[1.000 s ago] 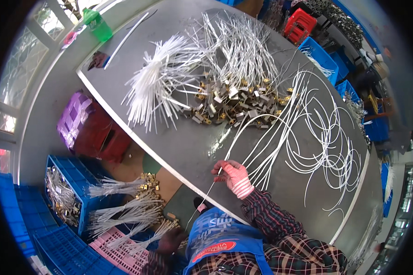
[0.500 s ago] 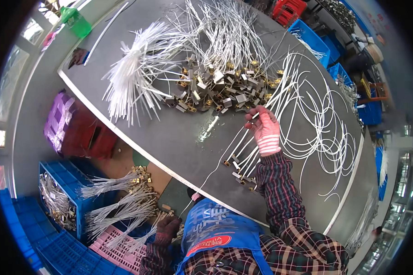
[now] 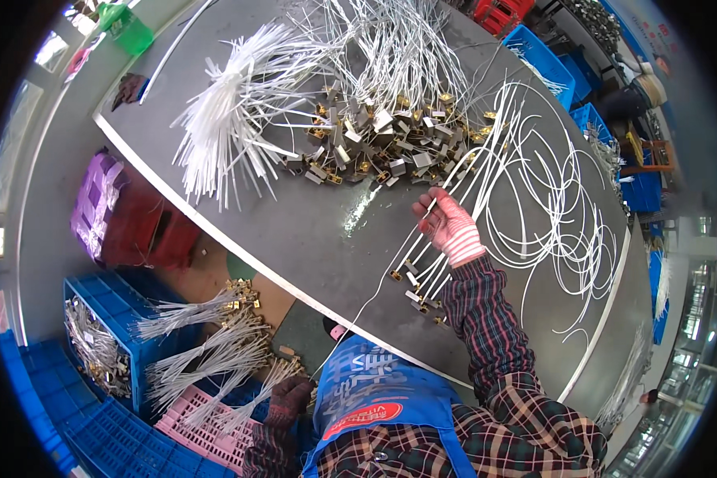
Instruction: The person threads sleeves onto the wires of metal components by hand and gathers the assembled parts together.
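Observation:
My right hand (image 3: 447, 225), in a red-and-white striped glove, is over the table with its fingers pinched on a thin white wire. The thin white wire (image 3: 372, 296) runs from there down across the table's edge toward my left hand (image 3: 291, 395). That hand is low beside my apron, in a dark glove, its fingers curled closed where the wire reaches it. Just below my right hand lie several white cables with small metal connector blocks (image 3: 412, 296) on their ends. Beyond it is a heap of metal and brass connector pieces (image 3: 398, 143) with white wires attached.
A fanned bundle of white tubes (image 3: 227, 103) lies at the far left, and loosely coiled white cables (image 3: 549, 207) on the right. Below the table's pale edge (image 3: 215, 245), blue crates (image 3: 107, 350) and a pink basket (image 3: 203, 430) hold wired parts. A red stool (image 3: 151, 231) stands nearby.
My right hand has moved slightly left and nearer to me, its fingers still pinched. My left hand stays nearly in place. The whole view has shifted a little.

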Demonstrator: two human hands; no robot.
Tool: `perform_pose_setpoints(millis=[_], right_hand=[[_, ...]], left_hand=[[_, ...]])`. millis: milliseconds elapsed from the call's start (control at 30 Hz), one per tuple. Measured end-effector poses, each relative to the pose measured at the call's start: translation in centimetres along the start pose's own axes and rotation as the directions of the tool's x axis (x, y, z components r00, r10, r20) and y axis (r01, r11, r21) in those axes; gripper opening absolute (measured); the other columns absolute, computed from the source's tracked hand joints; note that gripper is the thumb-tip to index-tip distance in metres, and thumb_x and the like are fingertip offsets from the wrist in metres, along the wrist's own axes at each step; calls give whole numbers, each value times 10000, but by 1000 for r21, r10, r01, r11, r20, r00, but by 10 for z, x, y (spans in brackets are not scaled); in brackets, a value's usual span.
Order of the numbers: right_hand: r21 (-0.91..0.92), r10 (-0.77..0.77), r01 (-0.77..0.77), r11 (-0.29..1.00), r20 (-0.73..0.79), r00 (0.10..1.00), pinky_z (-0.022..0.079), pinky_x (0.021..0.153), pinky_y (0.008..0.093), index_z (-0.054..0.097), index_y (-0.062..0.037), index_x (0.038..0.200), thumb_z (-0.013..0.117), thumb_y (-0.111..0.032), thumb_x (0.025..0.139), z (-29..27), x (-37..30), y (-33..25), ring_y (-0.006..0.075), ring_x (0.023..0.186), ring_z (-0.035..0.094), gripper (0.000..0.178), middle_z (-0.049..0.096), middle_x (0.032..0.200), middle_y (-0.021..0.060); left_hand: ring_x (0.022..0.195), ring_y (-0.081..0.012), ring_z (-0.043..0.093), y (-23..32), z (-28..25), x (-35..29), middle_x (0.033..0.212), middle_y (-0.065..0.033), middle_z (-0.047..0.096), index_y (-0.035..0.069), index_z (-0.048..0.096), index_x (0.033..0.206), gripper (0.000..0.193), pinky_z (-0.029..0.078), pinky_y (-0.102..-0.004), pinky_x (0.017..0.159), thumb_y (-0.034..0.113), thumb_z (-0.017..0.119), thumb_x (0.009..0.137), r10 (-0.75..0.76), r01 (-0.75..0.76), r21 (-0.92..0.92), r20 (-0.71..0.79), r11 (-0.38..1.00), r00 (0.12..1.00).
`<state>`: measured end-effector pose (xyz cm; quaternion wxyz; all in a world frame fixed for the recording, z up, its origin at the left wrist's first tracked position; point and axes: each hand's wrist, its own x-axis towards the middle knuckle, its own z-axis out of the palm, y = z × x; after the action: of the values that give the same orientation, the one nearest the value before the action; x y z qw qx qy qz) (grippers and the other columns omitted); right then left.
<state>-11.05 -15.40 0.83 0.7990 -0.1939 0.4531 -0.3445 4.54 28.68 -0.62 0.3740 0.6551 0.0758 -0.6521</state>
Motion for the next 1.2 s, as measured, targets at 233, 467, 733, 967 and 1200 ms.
perform_pose_setpoints(millis=[233, 467, 733, 967, 1200], right_hand=[[7, -27, 27, 1000, 37, 999, 511, 569, 360, 519, -53, 1127, 559, -243, 900, -3, -2, 10, 284, 838, 634, 299, 616, 961, 121], [-15, -133, 138, 990, 190, 973, 520, 578, 339, 544, -79, 1059, 552, -235, 905, 2, -12, 14, 275, 838, 637, 219, 623, 945, 112], [-45, -135, 146, 988, 182, 974, 546, 569, 377, 537, -51, 1050, 543, -230, 908, 2, -15, 24, 298, 838, 637, 228, 618, 938, 146], [-266, 195, -146, 953, 169, 966, 551, 596, 390, 526, 10, 1011, 601, -202, 878, 7, -63, 65, 302, 820, 631, 261, 606, 916, 161], [-437, 329, -187, 880, 275, 903, 551, 645, 340, 574, 8, 981, 612, -168, 869, 2, -92, 67, 222, 800, 632, 212, 620, 888, 120]], left_hand=[[506, -80, 466, -5, 2, -1, 629, 4, 553, 37, 655, 895, 203, 368, -233, 467, 227, 638, 825, -8, 7, -17, -48, 1000, 999], [492, -97, 464, -6, 5, -7, 621, -13, 550, 26, 648, 909, 206, 364, -243, 458, 213, 642, 825, 18, -20, -86, -16, 996, 1000], [468, -108, 452, -15, 0, -8, 605, -24, 540, 15, 639, 868, 213, 352, -247, 439, 221, 648, 814, 0, 1, -87, 9, 996, 1000], [500, -90, 437, 12, 15, -9, 579, 6, 495, 58, 629, 887, 243, 331, -242, 455, 290, 623, 813, -7, 6, 12, 117, 1000, 993], [481, -85, 393, 22, 8, -4, 573, 9, 460, 31, 617, 973, 268, 302, -242, 445, 273, 568, 870, 13, -7, -22, 272, 1000, 962]])
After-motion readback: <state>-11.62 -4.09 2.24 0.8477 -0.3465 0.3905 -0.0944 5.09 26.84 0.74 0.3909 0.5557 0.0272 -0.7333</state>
